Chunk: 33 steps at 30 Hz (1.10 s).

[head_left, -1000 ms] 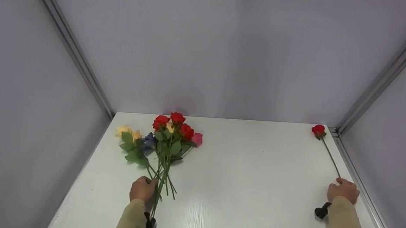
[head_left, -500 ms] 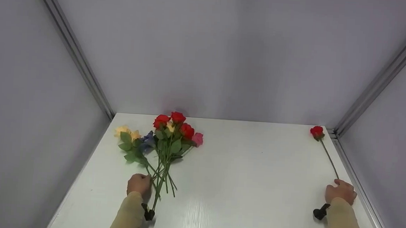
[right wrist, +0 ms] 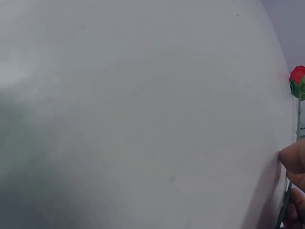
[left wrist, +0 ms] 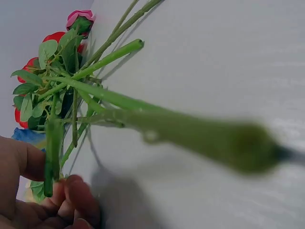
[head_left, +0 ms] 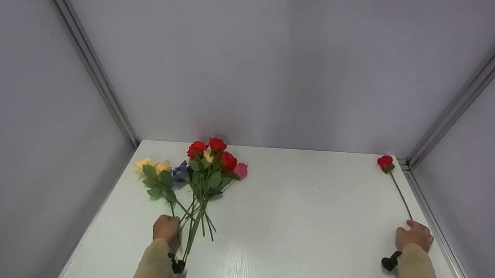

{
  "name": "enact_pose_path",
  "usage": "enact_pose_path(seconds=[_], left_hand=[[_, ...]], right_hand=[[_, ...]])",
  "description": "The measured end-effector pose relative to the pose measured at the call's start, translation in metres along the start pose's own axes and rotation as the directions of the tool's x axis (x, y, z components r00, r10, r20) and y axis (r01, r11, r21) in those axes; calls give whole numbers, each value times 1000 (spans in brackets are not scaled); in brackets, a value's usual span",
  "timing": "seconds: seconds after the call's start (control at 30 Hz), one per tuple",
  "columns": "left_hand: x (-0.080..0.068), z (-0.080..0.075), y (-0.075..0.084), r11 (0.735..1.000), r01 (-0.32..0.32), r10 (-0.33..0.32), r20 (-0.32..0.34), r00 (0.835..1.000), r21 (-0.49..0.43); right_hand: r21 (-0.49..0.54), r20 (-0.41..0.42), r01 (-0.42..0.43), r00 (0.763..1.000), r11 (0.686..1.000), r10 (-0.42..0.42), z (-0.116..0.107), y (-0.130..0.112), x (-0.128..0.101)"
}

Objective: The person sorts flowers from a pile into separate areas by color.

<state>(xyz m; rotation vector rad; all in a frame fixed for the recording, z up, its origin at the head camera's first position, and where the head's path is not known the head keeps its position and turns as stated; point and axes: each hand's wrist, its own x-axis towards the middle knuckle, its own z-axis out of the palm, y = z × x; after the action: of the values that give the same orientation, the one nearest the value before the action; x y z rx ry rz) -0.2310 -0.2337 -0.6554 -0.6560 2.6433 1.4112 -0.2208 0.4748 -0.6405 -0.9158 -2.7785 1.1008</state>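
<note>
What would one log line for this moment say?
left hand: grips yellow rose stem | right hand: holds single red rose stem | bunch: on table

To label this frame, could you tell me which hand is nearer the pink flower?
Left: the left hand grips stems just below the pink flower; the right hand is across the table.

No readable text, label, brand, number or sign anywhere: none on the flowers, the white table, the grey walls or the sleeves.
</note>
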Motion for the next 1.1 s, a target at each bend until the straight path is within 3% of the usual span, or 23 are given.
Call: enact_pose_path(seconds=[0.13, 0.27, 0.37, 0.53, 0.63, 0.77, 0.97, 1.1], left_hand=[[-6, -7, -7, 998, -4, 2, -34, 999, -63], [-10, -12, -10, 995, -73, 62, -144, 988, -72], [-13, -12, -10, 987, -157, 142, -247, 959, -42], [-17, -13, -4, 965, -262, 253, -369, 894, 26], [-19, -16, 1, 959, -279, 274, -385, 881, 45], [-18, -21, 2, 970, -240, 235, -371, 898, 33], [-21, -30, -2, 989, -117, 88, -276, 957, -89], [-24, -31, 0, 978, -91, 46, -233, 971, -186]], right_hand=[[12, 14, 20, 1000, 1000, -21, -1, 3, 0], [5, 4, 35, 999, 999, -35, -1, 3, 0], [-4, -1, 41, 999, 999, -41, -1, 4, 0], [-2, 3, 39, 999, 999, -39, -1, 3, 0], [9, 4, 34, 999, 999, -34, -2, 3, -1], [35, -8, 28, 1000, 999, -28, -3, 1, -3], [92, -53, 30, 998, 995, -26, -2, 2, 0], [103, -107, 35, 994, 994, -24, 0, 2, 2]])
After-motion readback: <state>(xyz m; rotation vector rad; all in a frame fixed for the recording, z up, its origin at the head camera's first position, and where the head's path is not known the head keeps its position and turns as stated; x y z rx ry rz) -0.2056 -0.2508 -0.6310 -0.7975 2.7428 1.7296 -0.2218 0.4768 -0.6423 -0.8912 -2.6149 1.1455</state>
